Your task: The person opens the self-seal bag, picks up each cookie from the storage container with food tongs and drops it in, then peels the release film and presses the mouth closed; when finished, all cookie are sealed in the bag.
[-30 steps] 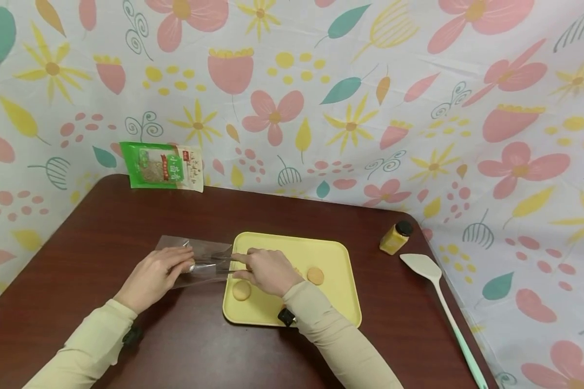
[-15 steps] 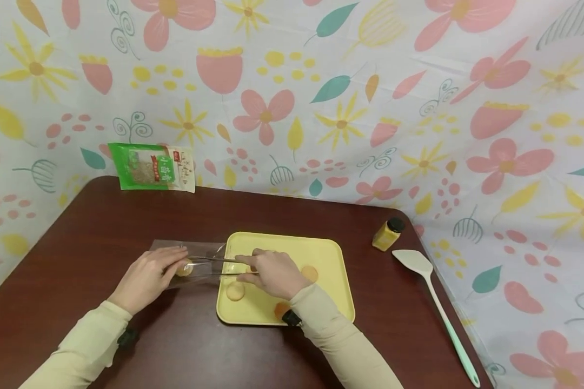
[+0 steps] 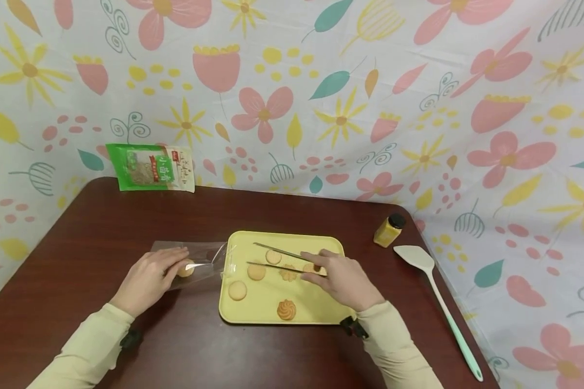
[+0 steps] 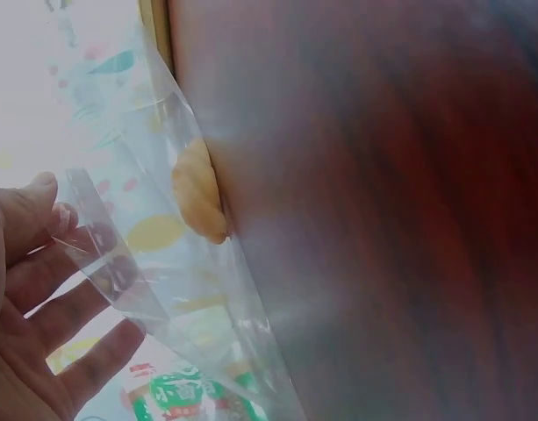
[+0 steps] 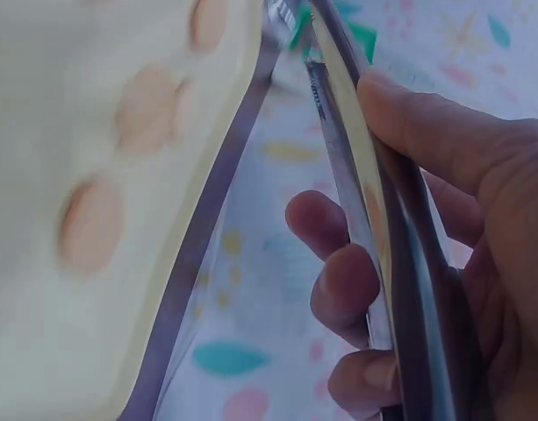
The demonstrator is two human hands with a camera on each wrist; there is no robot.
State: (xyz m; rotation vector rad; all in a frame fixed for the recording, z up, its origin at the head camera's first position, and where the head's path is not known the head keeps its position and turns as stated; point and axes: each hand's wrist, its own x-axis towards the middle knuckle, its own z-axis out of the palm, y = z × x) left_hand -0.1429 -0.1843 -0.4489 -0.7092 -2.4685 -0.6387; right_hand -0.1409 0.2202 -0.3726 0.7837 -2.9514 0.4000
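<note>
My left hand (image 3: 146, 278) pinches a clear plastic bag (image 3: 205, 253) between thumb and fingers. Inside the bag lies one cookie (image 4: 198, 193), close to its lower side. In my right hand (image 3: 345, 278) is a pair of metal tongs (image 3: 277, 250), their arms spread apart with nothing between the tips. The tongs extend above a yellow tray (image 3: 316, 312). Several cookies sit on it, among them a plain round cookie (image 3: 237, 290), a flower-shaped cookie (image 3: 288, 274) and a browner swirled cookie (image 3: 286, 310). The bag's right end overlaps the tray's left rim.
A yellow jar with a black lid (image 3: 389, 230) stands at the table's right. Beside it lies a white spatula with a green handle (image 3: 450, 308). A green food packet (image 3: 151, 167) leans on the flowered cloth (image 3: 272, 59) behind the dark wooden table (image 3: 194, 346).
My right hand has drawn the tongs rightward out of the bag and over the tray. The cookie stays in the bag. My left hand keeps its hold, and the head view has shifted slightly.
</note>
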